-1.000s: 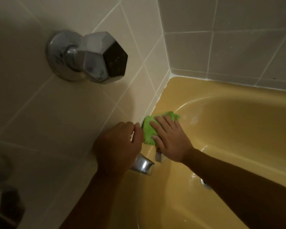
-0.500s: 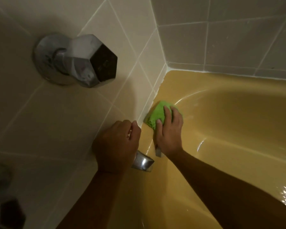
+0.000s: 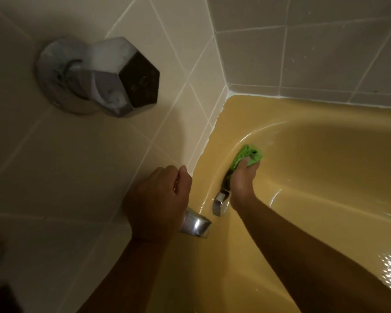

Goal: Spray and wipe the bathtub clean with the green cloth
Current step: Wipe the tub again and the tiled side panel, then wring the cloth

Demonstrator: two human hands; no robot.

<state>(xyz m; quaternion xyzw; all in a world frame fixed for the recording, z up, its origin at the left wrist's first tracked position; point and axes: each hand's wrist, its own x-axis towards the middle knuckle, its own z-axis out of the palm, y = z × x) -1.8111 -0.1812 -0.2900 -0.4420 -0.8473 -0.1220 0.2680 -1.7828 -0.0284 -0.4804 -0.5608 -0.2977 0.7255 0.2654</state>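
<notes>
The yellow bathtub (image 3: 314, 168) fills the right half of the view, its inner wall wet and shiny. My right hand (image 3: 243, 179) grips the bunched green cloth (image 3: 246, 157) and holds it against the tub's inner end wall, just under the rim's curve. My left hand (image 3: 160, 199) is curled over the chrome tub spout (image 3: 195, 224), which sticks out from the tiled wall. No spray bottle is visible.
A chrome overflow lever plate (image 3: 220, 203) sits on the tub wall right beside my right wrist. A large chrome faucet knob (image 3: 104, 76) juts from the cream tiled wall (image 3: 77, 166) at upper left. Grey tiles (image 3: 314, 46) line the back wall.
My right hand went from flat on the spread cloth on the rim to bunching the cloth and sliding right and down onto the tub's inner wall. My left hand stayed on the spout.
</notes>
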